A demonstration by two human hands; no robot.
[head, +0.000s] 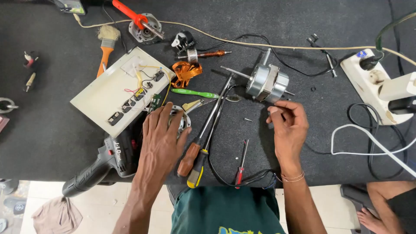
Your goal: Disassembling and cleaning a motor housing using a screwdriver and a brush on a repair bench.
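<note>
My left hand (pixel 161 138) lies flat, fingers spread, over a round silver metal motor cover (pixel 182 119) on the dark mat. My right hand (pixel 288 125) is curled, its fingertips pinched near a small dark part just below the silver electric motor (pixel 267 82) with its shaft pointing up-left. Whether something small sits between the fingertips I cannot tell. Two long screwdrivers (pixel 207 130), one brown-handled and one black-and-yellow, lie between my hands. A small red-handled screwdriver (pixel 242 162) lies near my right wrist.
A white panel with wired switches (pixel 119 89), a black cordless drill (pixel 102 164), a green toothbrush (pixel 195 92), an orange copper coil (pixel 185 71), a rotor shaft (pixel 203 54), a paintbrush (pixel 106 45) and a white power strip (pixel 375 84) surround the work. Another person's foot (pixel 372 219) is at lower right.
</note>
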